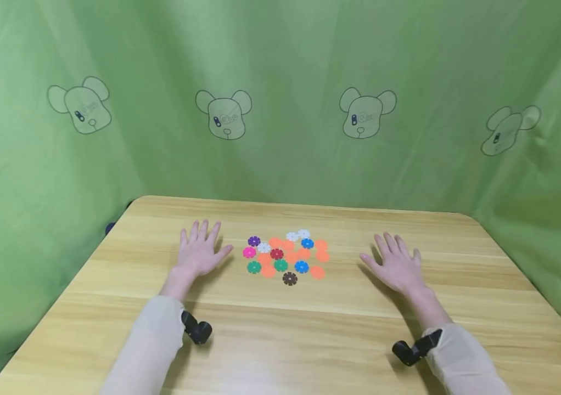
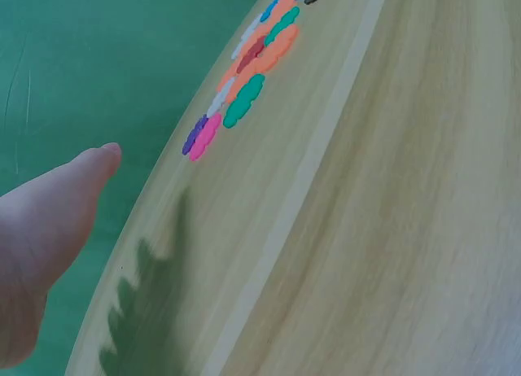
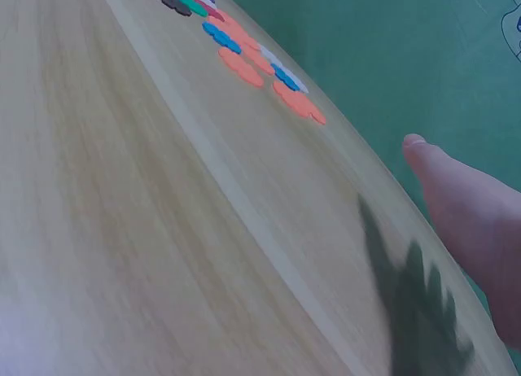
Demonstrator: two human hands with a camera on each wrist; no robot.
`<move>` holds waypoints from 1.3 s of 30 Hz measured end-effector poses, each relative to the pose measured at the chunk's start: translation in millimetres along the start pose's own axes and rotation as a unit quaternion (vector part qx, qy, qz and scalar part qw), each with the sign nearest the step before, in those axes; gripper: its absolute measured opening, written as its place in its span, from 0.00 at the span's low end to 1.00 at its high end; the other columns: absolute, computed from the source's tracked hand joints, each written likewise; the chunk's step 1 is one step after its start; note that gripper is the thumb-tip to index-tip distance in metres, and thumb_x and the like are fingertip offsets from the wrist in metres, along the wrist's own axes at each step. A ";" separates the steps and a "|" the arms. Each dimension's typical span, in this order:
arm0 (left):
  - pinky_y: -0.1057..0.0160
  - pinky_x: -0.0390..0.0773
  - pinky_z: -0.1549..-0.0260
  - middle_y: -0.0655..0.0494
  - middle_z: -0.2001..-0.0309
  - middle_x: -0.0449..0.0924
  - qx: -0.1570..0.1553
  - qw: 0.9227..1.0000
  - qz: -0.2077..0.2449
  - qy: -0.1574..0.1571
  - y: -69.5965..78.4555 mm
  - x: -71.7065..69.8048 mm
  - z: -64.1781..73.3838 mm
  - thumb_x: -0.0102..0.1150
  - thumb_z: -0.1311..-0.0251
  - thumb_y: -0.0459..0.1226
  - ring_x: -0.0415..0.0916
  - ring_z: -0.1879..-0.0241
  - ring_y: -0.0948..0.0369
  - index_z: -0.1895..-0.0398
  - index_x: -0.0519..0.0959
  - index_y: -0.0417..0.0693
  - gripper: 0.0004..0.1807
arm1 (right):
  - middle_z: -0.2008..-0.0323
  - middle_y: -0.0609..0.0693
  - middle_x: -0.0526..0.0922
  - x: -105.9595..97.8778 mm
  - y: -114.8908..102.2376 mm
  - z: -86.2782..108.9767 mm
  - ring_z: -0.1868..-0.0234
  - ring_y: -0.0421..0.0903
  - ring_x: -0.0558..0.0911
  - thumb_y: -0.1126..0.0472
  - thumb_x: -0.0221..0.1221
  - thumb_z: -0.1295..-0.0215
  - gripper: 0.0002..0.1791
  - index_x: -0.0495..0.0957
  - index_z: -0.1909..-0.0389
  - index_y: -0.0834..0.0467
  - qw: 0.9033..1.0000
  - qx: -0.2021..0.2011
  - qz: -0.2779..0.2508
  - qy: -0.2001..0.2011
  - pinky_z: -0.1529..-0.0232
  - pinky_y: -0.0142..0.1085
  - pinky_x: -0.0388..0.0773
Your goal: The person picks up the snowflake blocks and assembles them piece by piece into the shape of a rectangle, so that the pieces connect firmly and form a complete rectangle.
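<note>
Flat, notched plastic discs shaped like snowflakes lie in a loose cluster mid-table. Among them are a purple disc [image 1: 253, 241], a pink disc [image 1: 249, 252], a dark brown disc [image 1: 290, 278], a dark red disc [image 1: 276, 254] and several orange discs [image 1: 317, 272]. Left of the cluster my left hand [image 1: 200, 253] is spread palm down, its thumb toward the pink disc. On the other side my right hand [image 1: 397, 265] is spread likewise, thumb toward the orange discs. Both hold nothing and cast shadows on the wood. In each wrist view only the thumb side of the hand shows.
The wooden table [image 1: 261, 340] has rounded far corners. A green curtain [image 1: 290, 44] with printed bear heads hangs behind it and along both sides. Black wrist cameras stick out from the left sleeve [image 1: 144, 340] and the right sleeve [image 1: 463, 356].
</note>
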State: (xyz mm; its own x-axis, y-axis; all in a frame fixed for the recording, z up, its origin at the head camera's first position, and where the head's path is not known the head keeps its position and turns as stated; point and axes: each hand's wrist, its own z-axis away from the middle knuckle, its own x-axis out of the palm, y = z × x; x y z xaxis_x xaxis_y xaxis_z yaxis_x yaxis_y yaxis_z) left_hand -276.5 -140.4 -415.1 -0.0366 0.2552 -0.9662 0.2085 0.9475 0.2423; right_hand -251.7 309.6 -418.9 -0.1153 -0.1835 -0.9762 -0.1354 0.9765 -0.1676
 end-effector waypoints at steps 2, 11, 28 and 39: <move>0.39 0.29 0.38 0.40 0.29 0.37 0.003 1.000 0.002 -0.004 2.0 -0.4 0.2 0.37 0.36 0.61 0.30 0.31 0.41 0.27 0.44 0.48 0.41 | 0.31 0.66 0.46 0.1 -2.9 -1.0 0.32 0.66 0.45 0.30 0.35 0.36 0.47 0.48 0.29 0.62 1.000 -0.002 -0.005 0.001 0.43 0.70 0.35; 0.39 0.34 0.37 0.41 0.29 0.43 0.030 0.999 0.029 -0.016 23.0 -4.4 0.6 0.42 0.39 0.62 0.37 0.31 0.42 0.27 0.46 0.46 0.45 | 0.34 0.68 0.54 0.2 -30.6 -8.5 0.34 0.66 0.52 0.40 0.48 0.34 0.41 0.53 0.32 0.66 0.988 -0.015 -0.153 0.036 0.39 0.64 0.46; 0.60 0.77 0.63 0.47 0.60 0.77 -0.089 0.935 0.340 -0.050 65.0 10.6 9.6 0.64 0.46 0.42 0.74 0.63 0.55 0.52 0.75 0.34 0.24 | 0.60 0.56 0.79 13.1 -90.4 -7.7 0.58 0.49 0.76 0.58 0.62 0.41 0.25 0.71 0.46 0.67 0.927 0.021 -0.367 -0.077 0.60 0.38 0.73; 0.58 0.74 0.59 0.49 0.59 0.76 -0.079 0.927 0.359 -0.082 62.0 24.8 4.3 0.67 0.51 0.37 0.72 0.61 0.55 0.52 0.77 0.37 0.22 | 0.59 0.56 0.77 26.7 -92.8 -6.3 0.58 0.49 0.74 0.58 0.66 0.46 0.24 0.75 0.51 0.68 0.940 -0.017 -0.334 -0.073 0.56 0.40 0.71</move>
State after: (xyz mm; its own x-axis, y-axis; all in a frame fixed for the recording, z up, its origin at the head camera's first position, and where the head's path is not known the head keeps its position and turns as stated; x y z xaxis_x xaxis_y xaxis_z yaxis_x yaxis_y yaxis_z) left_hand -260.3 -76.1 -424.4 0.2071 0.8099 -0.5487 -0.0236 0.5649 0.8248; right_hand -248.4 213.3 -428.5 0.1422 -0.7341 -0.6640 -0.1612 0.6447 -0.7472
